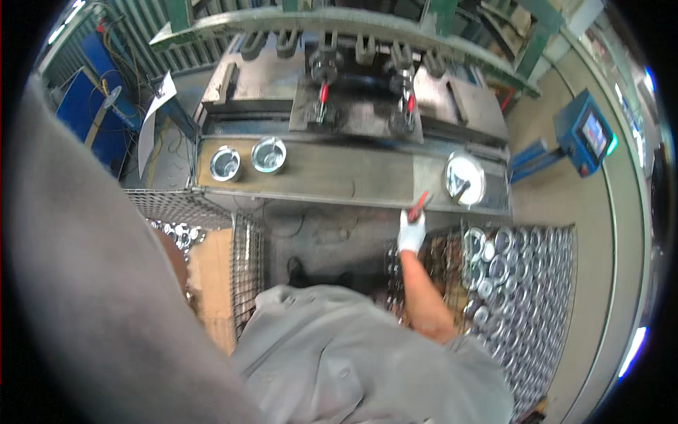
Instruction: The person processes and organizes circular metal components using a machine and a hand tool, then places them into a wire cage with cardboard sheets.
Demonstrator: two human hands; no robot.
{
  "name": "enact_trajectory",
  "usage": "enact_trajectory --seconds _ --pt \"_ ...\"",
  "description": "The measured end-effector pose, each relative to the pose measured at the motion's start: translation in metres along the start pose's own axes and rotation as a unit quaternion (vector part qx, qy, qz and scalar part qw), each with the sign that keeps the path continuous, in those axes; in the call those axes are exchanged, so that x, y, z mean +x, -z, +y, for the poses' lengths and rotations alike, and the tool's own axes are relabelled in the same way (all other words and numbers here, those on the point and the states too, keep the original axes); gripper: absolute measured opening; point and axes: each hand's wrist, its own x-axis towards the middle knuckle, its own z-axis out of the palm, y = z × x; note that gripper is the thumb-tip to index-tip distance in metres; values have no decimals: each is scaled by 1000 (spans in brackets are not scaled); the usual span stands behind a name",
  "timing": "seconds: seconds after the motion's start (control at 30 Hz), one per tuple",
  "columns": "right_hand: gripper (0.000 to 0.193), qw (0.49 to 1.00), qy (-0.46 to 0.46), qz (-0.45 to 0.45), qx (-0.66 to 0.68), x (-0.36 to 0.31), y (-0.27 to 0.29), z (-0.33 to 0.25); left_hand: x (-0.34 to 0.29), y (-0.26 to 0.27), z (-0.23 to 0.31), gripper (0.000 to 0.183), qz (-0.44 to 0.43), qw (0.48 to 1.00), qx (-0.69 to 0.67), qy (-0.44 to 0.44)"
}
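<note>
My right hand (412, 232), in a white glove, is closed around a slim red-handled tool (418, 205) at the front edge of the bench; its exact kind is too small to tell. To the right of it, a round pale dish (465, 178) with a dark-handled thing lying in it rests on the bench. Two shiny metal cups, a left one (225, 164) and a right one (269, 155), stand at the bench's left end. My left arm reaches down at the left beside a mesh bin; the sleeve hides that hand.
The press (357, 106) behind the bench (332, 169) carries two red-tipped fittings. A wire bin (519, 297) full of metal cups stands at the right. Another mesh bin (247, 275) at the left holds cardboard and small metal parts. A blue control box (585, 134) juts in at the right.
</note>
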Motion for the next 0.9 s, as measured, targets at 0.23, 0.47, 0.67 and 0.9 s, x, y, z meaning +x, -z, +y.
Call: enact_trajectory --seconds 0.23,0.47,0.67,0.9 --pt "34 991 56 65 108 -22 46 17 -45 12 47 38 -192 975 14 111" --pt "31 971 195 -76 113 -40 47 -86 -115 -123 -52 43 -376 861 -81 334" --pt "62 899 358 -205 145 -84 32 -126 -149 -151 -61 34 -254 730 -318 549" --pt "53 986 162 -12 35 86 19 -268 -107 -98 -87 45 -133 763 -355 524"
